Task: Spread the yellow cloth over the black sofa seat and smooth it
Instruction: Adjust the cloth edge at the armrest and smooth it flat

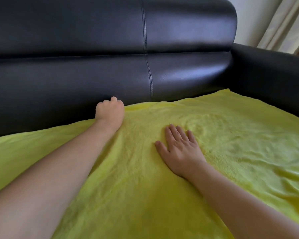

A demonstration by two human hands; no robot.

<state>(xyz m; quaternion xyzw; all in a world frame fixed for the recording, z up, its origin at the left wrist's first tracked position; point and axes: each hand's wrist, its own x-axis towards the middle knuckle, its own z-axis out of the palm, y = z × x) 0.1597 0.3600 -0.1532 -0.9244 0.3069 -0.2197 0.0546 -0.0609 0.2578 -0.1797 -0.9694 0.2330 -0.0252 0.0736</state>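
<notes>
A fluffy yellow cloth (231, 131) lies spread across the black sofa seat, covering all of the seat that shows. Its back edge runs along the foot of the sofa backrest (93, 66). My left hand (110, 112) is curled at that back edge, fingers bent down where the cloth meets the backrest; whether it pinches the cloth is hidden. Flat on the cloth's middle, palm down with fingers apart, rests my right hand (179, 150). Soft wrinkles remain at the right side of the cloth.
The sofa's black armrest (269, 75) rises along the right side. Beige curtains (288, 23) hang behind it at the upper right.
</notes>
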